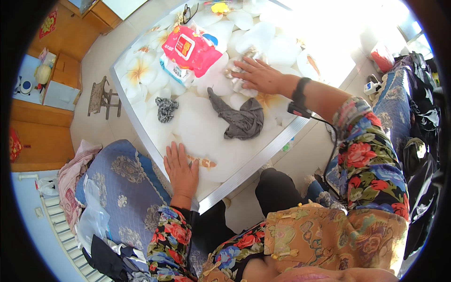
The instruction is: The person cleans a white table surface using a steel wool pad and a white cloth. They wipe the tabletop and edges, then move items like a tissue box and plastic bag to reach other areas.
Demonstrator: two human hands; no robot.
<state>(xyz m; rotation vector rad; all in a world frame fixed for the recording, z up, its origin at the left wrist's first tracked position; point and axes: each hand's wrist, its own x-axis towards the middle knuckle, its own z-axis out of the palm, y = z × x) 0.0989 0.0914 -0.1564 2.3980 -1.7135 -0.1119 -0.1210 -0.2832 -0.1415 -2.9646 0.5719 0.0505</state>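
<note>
My right hand [259, 75] lies palm down, fingers apart, over a crumpled pale, shiny cloth [243, 86] on the table. A dark strap with a cabled device circles that wrist. My left hand [182, 172] rests flat near the table's close left corner, holding nothing. Between the hands lies a twisted dark grey cloth [245, 118]. A small black-and-white speckled cloth item [166, 109] sits left of it. Farther back, a pink pack of wipes [192, 49] leans over a white-and-blue pack [175, 70], both bearing writing.
The table [197, 132] has a stone-and-flower print and a metal edge. Eyeglasses [189, 14] and a yellow item [220, 7] lie at its far side. A small wooden stool [104, 98] stands left. Covered seats [121, 172] with clothes flank the table. Strong light washes out the far right.
</note>
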